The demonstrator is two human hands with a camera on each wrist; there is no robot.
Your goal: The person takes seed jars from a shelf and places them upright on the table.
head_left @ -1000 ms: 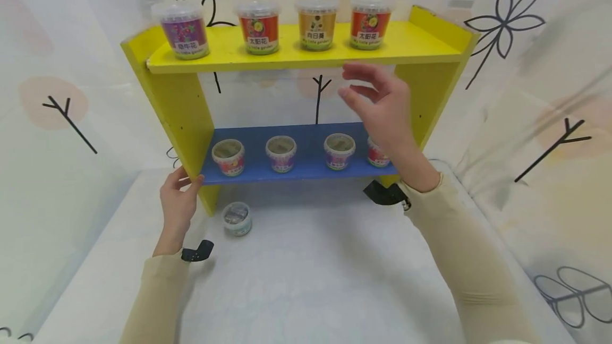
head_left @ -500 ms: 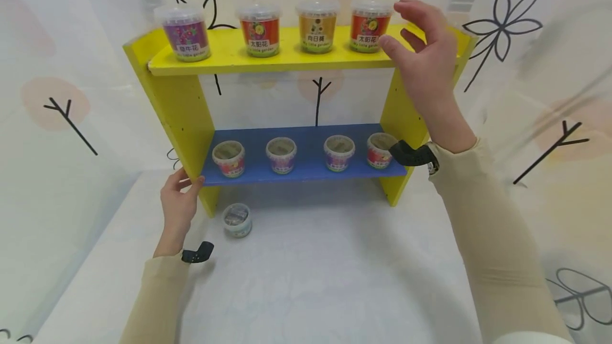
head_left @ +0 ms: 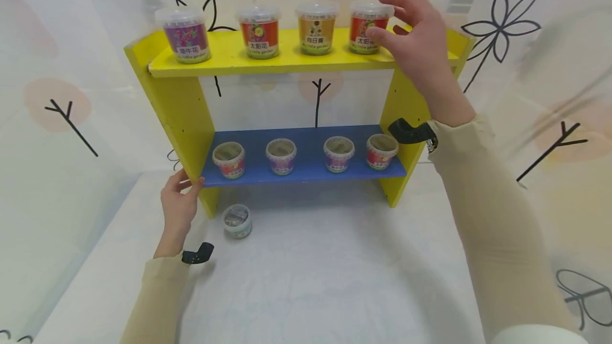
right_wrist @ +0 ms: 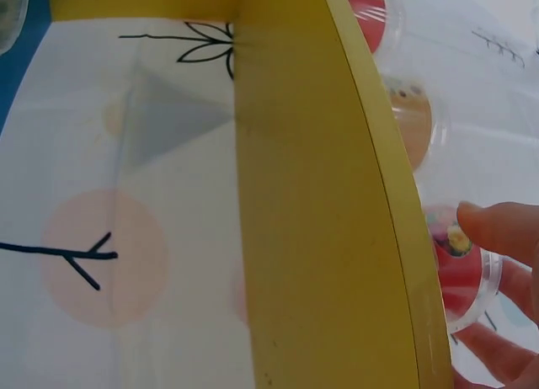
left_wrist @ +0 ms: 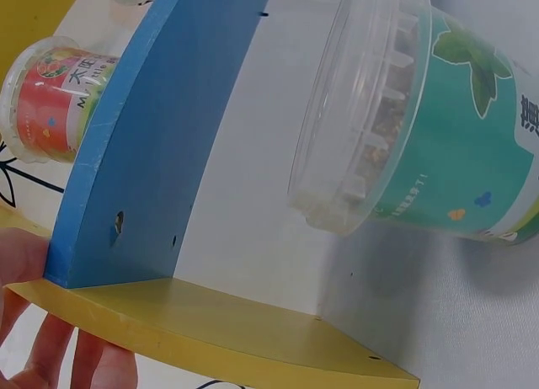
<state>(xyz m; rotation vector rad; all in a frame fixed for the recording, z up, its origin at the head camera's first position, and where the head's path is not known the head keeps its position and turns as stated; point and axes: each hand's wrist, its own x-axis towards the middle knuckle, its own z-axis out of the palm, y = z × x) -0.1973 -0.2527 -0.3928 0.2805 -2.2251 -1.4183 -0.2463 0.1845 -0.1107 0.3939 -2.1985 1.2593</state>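
Raised since one second earlier: right hand, now at the rightmost red cup; yellow-and-blue shelf unit, centre, bearing that cup on top, far right; left hand, clamped on the unit's left side; right fingers, parted about the red cup, cannot tell whether gripping; teal cup, near left.

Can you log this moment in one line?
right hand: around rightmost top cup, grip unclear | left hand: gripping shelf unit | teal cup: lidded, on table
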